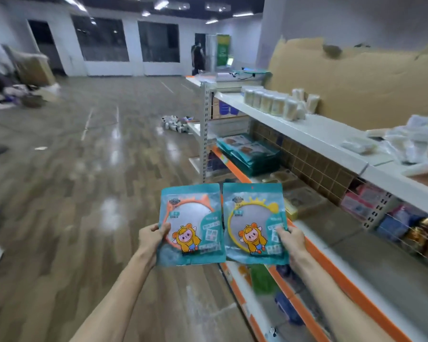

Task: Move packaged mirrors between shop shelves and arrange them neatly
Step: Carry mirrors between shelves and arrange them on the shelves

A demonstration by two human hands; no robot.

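Note:
I hold two teal packaged mirrors upright, side by side, in front of me. My left hand (pixel 151 239) grips the lower left edge of the orange-framed mirror pack (pixel 192 223). My right hand (pixel 290 239) grips the lower right edge of the yellow-framed mirror pack (pixel 255 222). Both packs show a cartoon figure and hang over the aisle beside the orange-edged shelf (pixel 326 262). A stack of similar teal packs (pixel 250 154) lies further along a middle shelf.
The shelving unit runs along my right, with white packets (pixel 272 102) on its white top shelf (pixel 314 134) and snack bags (pixel 420 235) lower down. Brown cardboard (pixel 356 80) stands behind. Small items (pixel 176 123) litter the glossy wooden floor, and a person (pixel 197 58) stands far off.

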